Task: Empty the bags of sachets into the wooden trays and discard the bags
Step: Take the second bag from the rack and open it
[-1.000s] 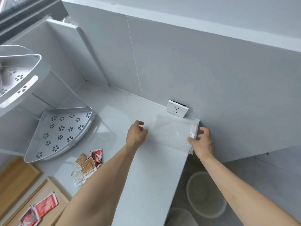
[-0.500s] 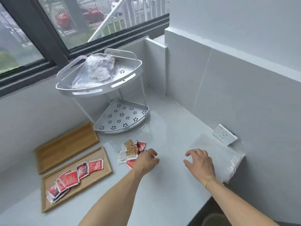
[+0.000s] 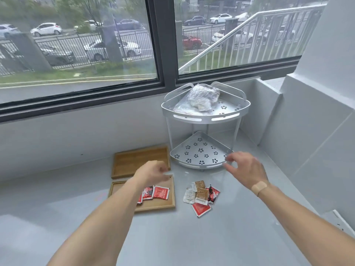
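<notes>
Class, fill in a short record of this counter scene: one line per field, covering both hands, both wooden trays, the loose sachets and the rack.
left hand: above the trays, holding nothing
right hand: open, in front of the rack's lower shelf
near tray: holds red sachets
far tray: no sachets
loose sachets: small pile on the counter
rack: bag of sachets on the top shelf

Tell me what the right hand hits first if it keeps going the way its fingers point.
Most likely the front rim of the lower shelf of the metal corner rack: the right hand has its fingertips about at that rim. Depth is unclear; it may hover above.
</notes>
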The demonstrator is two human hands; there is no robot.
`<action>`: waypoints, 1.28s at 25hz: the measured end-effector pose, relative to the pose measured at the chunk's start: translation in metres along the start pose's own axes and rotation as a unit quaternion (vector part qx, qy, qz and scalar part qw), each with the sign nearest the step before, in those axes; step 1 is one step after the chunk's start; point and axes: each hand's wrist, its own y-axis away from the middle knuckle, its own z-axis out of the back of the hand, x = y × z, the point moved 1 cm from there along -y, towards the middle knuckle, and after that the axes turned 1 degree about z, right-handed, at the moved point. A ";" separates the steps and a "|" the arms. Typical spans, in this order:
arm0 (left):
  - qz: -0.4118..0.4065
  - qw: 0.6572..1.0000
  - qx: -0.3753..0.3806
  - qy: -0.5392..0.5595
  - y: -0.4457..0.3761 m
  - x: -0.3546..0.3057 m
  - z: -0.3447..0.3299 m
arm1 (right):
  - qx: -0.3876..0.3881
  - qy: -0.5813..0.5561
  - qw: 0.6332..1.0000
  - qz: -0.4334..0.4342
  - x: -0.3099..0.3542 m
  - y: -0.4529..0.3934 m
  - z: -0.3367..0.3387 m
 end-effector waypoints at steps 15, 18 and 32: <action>-0.086 0.986 -0.093 -0.113 -0.086 -0.092 0.197 | 0.115 0.148 0.980 0.060 0.091 -0.156 0.107; -0.079 0.984 -0.064 -0.146 -0.106 -0.104 0.189 | 0.190 0.110 0.976 0.007 0.086 -0.169 0.093; -0.161 0.979 -0.117 0.032 -0.109 -0.101 0.183 | 0.118 -0.120 0.986 -0.014 0.089 -0.179 0.094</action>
